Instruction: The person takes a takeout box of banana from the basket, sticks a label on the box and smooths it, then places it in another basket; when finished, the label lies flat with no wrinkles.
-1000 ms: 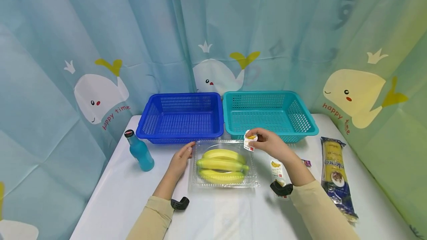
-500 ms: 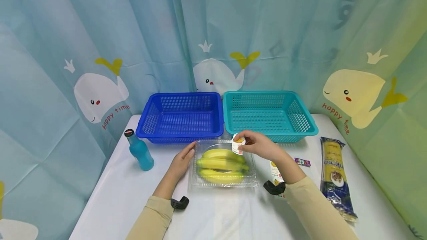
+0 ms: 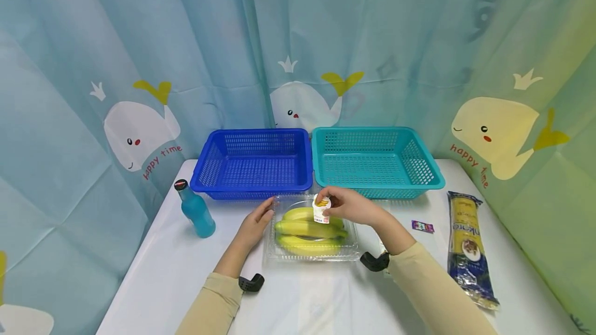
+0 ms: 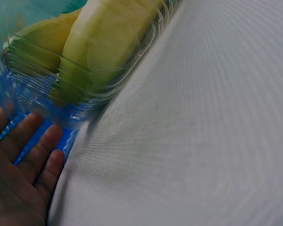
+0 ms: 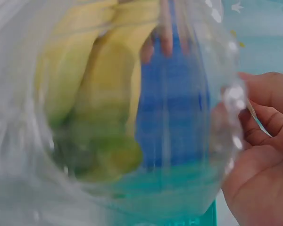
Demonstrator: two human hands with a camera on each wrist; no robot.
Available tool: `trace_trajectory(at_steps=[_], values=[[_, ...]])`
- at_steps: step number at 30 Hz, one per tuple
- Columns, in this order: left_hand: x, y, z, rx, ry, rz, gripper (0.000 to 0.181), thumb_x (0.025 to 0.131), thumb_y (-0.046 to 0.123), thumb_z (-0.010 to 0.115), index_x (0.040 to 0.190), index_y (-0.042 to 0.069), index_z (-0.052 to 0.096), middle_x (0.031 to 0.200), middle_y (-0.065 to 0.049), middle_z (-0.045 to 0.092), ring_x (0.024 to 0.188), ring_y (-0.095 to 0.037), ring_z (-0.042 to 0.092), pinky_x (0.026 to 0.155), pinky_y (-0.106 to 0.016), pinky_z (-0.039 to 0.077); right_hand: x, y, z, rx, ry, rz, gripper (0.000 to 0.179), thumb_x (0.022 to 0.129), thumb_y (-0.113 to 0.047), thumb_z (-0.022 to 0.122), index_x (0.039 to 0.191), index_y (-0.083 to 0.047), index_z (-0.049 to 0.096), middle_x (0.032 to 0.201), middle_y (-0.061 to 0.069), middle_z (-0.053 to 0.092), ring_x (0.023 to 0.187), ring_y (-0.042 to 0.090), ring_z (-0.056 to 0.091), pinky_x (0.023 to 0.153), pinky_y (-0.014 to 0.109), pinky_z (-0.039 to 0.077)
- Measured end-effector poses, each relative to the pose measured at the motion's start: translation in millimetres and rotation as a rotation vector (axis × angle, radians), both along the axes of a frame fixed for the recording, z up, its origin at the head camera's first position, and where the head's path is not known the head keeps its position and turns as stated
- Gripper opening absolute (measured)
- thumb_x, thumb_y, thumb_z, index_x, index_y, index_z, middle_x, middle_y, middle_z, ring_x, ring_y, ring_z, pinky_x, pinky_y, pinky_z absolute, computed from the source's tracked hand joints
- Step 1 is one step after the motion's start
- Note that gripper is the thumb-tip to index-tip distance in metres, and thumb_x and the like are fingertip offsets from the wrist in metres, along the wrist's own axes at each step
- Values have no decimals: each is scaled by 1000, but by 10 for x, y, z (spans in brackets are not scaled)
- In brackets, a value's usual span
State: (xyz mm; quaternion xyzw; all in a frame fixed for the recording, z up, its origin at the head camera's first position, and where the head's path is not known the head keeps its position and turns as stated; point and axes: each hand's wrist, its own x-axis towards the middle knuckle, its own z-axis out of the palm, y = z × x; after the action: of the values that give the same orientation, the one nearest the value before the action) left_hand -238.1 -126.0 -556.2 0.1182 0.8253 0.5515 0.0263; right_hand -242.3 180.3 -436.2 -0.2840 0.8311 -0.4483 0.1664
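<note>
A clear plastic clamshell box [image 3: 353, 253] with several yellow-green bananas [image 3: 304, 230] inside sits closed in the middle of the table. Beside its left end is my left hand [image 3: 251, 226], fingers straight and fingertips touching the box wall, as the left wrist view shows. My right hand [image 3: 351, 207] pinches a small white sticker [image 3: 321, 217] with a banana picture between thumb and finger, over the box lid. I cannot tell whether the sticker touches the lid. In the right wrist view only a thin edge of the sticker shows beyond the box.
Behind the box stand a blue basket [image 3: 251, 190] and a teal basket [image 3: 372, 190]. A blue bottle [image 3: 197, 216] is at the left. To the right lie a small purple packet [image 3: 422, 226] and a long pasta bag [image 3: 467, 252]. A sticker sheet is mostly hidden under my right forearm.
My right hand has moved left with the sticker, from the box's back right corner to over the middle of the lid. My left hand stays beside the box.
</note>
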Motion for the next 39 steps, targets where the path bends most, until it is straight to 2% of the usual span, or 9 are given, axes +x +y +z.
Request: trace_trajectory(at_steps=[3,9,14,16,21,27,32,39], values=[[-9,-3,-15,1,16,-9,53,103,42,48,152,22,41,148,-13,51,138,-37,46,114,-55,37,-4,-28,-9,0,-27,-1,24,93,-14,69,115,-15,59,94,8,58,71,15,46,62,25,45],[-26,-2,-29,4,31,-32,52,104,39,48,152,21,41,147,-12,53,137,-36,47,114,-54,38,-23,-67,-76,-20,-53,-6,26,92,-14,71,115,-13,59,113,10,59,74,15,51,67,30,51],[-20,7,-13,5,23,-18,51,104,38,49,151,22,42,147,-13,53,137,-36,47,114,-54,37,-23,-78,-103,13,-7,3,24,92,-16,71,115,-16,63,110,8,62,69,14,45,61,24,45],[-12,18,24,-7,9,-12,51,104,34,49,152,19,41,147,-15,52,137,-38,47,114,-55,37,-18,-78,-101,30,3,0,24,92,-16,71,115,-16,64,108,7,63,67,13,43,59,23,43],[-9,24,35,-9,2,-6,49,105,29,48,152,18,40,147,-15,51,138,-38,46,114,-55,37,-22,-98,-119,36,-24,3,24,93,-16,70,116,-18,64,108,5,63,70,15,46,61,24,44],[-16,-3,-3,16,20,-11,49,103,34,51,151,24,43,146,-11,54,137,-35,48,113,-53,39,-27,-132,-140,42,-49,17,24,93,-13,69,116,-17,63,111,6,62,74,16,53,64,25,48],[-16,-11,-1,10,17,-20,51,103,38,50,151,24,42,146,-12,54,137,-35,48,113,-53,39,-28,-155,-155,72,-20,17,25,91,-12,71,115,-18,63,106,5,62,71,14,52,62,25,48],[-18,-11,-4,10,18,-15,51,103,38,50,151,23,42,145,-12,54,136,-34,49,113,-52,40,-17,-182,-184,143,71,20,27,89,-9,73,113,-17,64,105,4,59,73,12,53,62,24,49]])
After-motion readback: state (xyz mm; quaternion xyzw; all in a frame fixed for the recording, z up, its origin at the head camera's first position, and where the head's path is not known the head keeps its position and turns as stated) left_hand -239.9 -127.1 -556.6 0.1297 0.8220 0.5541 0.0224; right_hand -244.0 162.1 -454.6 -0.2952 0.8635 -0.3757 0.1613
